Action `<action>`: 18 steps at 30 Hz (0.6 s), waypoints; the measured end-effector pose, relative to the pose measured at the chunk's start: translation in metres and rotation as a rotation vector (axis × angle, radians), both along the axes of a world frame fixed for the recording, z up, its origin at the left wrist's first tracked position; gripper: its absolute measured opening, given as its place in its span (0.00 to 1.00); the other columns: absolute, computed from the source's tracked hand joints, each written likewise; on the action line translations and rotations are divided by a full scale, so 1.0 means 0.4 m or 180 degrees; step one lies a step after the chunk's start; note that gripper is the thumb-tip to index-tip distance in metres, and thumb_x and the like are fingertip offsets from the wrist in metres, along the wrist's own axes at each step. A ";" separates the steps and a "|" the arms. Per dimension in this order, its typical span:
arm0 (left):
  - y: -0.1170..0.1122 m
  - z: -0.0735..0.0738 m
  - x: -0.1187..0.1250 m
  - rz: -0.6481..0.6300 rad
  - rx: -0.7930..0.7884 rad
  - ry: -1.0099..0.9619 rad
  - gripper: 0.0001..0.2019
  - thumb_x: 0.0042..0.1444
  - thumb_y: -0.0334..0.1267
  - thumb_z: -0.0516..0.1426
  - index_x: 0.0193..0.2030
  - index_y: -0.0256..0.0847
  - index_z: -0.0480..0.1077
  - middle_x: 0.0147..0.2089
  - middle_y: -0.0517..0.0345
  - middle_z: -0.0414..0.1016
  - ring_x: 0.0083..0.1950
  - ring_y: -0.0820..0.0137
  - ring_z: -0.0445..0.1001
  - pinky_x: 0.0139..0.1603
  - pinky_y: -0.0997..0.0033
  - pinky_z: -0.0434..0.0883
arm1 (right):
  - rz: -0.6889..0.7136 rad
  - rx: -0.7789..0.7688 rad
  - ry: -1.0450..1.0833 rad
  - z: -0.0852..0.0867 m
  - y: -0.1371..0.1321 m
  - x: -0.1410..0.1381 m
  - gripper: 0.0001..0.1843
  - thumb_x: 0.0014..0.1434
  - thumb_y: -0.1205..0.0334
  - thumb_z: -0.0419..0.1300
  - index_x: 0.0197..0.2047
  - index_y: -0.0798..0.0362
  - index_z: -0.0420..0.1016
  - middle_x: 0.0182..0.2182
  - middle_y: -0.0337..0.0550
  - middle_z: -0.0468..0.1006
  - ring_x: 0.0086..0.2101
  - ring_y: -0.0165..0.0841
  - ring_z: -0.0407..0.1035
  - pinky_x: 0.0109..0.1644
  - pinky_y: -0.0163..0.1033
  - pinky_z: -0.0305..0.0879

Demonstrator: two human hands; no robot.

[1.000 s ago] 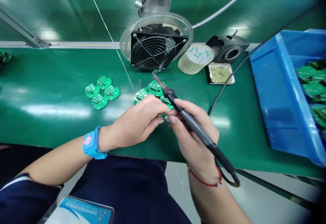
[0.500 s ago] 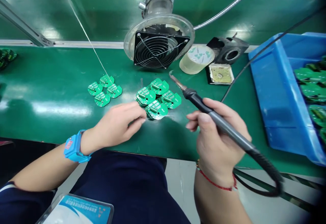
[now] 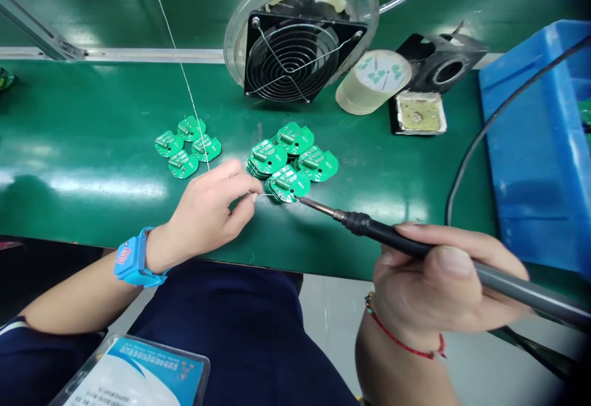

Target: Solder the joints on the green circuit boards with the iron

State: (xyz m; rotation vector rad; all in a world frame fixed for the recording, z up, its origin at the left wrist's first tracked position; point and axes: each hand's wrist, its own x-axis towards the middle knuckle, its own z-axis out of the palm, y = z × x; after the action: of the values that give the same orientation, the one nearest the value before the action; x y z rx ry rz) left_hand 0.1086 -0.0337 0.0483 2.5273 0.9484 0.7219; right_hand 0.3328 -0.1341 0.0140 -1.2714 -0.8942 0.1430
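Note:
My right hand [image 3: 443,283] is closed around a soldering iron [image 3: 397,238], whose tip meets or nearly meets the near edge of the front circuit board [image 3: 289,183]. That board tops one of several stacks of green round boards. Between the thumb and fingertips of my left hand [image 3: 219,203] is a thin solder wire [image 3: 266,194], its end reaching toward the same board. The wire's long run [image 3: 187,82] comes down from above into that hand. A smaller group of green boards [image 3: 183,164] lies beyond my left hand.
A fume extractor fan [image 3: 289,61] hangs over the back of the green table [image 3: 83,203]. To its right are a tape roll [image 3: 372,82], a sponge tray [image 3: 419,114] and a black iron holder [image 3: 447,64]. A blue bin [image 3: 530,166] stands far right, with the iron's cable passing before it.
The soldering iron has come down and nearer, its tip moving from above the boards to the front board's edge. My left hand has shifted slightly, with the solder wire now drawn across to it. The view has tilted.

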 end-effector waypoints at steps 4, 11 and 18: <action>0.003 0.003 0.000 0.0018 0.0018 0.0048 0.08 0.60 0.27 0.54 0.37 0.34 0.75 0.29 0.61 0.65 0.31 0.76 0.65 0.33 0.74 0.64 | 0.0063 -0.0213 0.0075 0.001 -0.003 -0.004 0.09 0.53 0.54 0.62 0.30 0.48 0.82 0.17 0.33 0.73 0.12 0.26 0.60 0.10 0.34 0.49; 0.004 0.002 0.001 0.0023 -0.0026 0.0145 0.08 0.60 0.27 0.54 0.37 0.37 0.75 0.30 0.61 0.66 0.31 0.75 0.66 0.33 0.74 0.64 | 0.0266 -0.0203 -0.0020 0.014 0.006 -0.007 0.08 0.53 0.57 0.63 0.31 0.50 0.83 0.14 0.34 0.71 0.10 0.27 0.60 0.10 0.33 0.50; 0.004 -0.008 0.011 -0.0058 0.0042 0.0222 0.08 0.61 0.29 0.53 0.37 0.37 0.75 0.30 0.60 0.67 0.31 0.75 0.66 0.33 0.73 0.65 | 0.0228 -0.0204 -0.0087 0.018 0.005 -0.008 0.08 0.53 0.58 0.63 0.30 0.50 0.83 0.15 0.35 0.73 0.11 0.27 0.61 0.09 0.32 0.50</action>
State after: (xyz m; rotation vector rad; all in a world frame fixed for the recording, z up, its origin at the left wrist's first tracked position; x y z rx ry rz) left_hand 0.1131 -0.0323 0.0449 2.5843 0.9450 0.6405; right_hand 0.3297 -0.1320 0.0211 -1.3039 -0.9657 0.2128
